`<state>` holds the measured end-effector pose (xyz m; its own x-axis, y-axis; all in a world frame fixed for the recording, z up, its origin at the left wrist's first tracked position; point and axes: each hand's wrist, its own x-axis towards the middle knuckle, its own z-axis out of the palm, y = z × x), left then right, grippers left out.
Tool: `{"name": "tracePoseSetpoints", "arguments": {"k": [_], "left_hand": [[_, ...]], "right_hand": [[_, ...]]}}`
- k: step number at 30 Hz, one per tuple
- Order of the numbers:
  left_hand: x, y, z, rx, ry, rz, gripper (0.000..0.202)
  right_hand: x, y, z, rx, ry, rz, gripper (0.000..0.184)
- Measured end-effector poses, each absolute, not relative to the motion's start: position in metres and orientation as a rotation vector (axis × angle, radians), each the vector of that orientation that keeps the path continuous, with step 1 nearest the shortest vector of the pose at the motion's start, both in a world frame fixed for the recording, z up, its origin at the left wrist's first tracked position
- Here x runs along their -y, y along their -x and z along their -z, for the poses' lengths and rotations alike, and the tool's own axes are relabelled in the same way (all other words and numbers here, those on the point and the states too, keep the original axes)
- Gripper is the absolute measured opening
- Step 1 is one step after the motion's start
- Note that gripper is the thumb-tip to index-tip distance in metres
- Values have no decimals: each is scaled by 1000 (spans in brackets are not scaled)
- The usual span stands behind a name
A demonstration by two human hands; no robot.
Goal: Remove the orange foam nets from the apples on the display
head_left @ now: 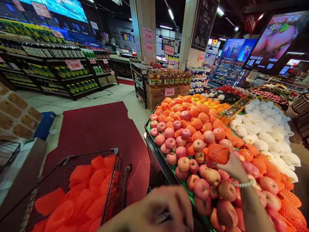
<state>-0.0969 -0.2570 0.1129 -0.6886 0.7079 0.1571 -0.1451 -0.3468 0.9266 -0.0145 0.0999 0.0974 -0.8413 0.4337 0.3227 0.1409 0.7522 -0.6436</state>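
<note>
In my right hand point(229, 164) is an apple in an orange foam net point(217, 154), gripped just above the heaped fruit. A beaded bracelet circles that wrist. Bare pink-red apples point(201, 188) lie below and around it, and more fruit in orange nets point(202, 117) is piled farther back. My left hand point(169, 206) is low in the middle, slightly blurred, in front of the stand's near edge. Its fingers are curled in, and whatever they may hold is hidden. To its left, a wire shopping cart point(109, 188) contains many loose orange foam nets point(84, 196).
The stand's dark rim point(160, 158) runs beside the hands. White-netted fruit point(267, 129) fills the right side, past a wooden divider point(233, 112). A red mat point(103, 129) covers the floor ahead. Bottle shelves point(60, 71) and boxed bottles point(169, 85) stand beyond.
</note>
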Motion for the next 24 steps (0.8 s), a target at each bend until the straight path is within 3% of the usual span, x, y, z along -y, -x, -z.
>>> {"name": "tracePoseSetpoints", "arguments": {"k": [2,6,8,10,12,15,16,24], "left_hand": [[220,102,-99,-1251,-731,-2032,32],[173,101,-52,-947,-237,-1924,77],[170,96,-33,-783,-91,-1879,80],[174,92,-23,-736,5,-1940,70],[179,90,-19,-760,60,-2005,61],[183,91,-18,-732,93,-2036,62],[183,91,-18,-706,104,-2054,62],[177,86,-17,-667,214,-2171,55]], "right_hand": [[-53,3,-84,2379,415,-1042,72],[16,2,-60,2281,217,-1363,95],[31,5,-54,2321,147,-1381,103],[35,5,-52,2344,164,-1237,104],[35,1,-52,2290,111,-1033,88],[40,-4,-53,2234,-191,-810,30],[43,-5,-54,2248,-267,-767,18],[47,0,-45,2530,157,-767,21]]}}
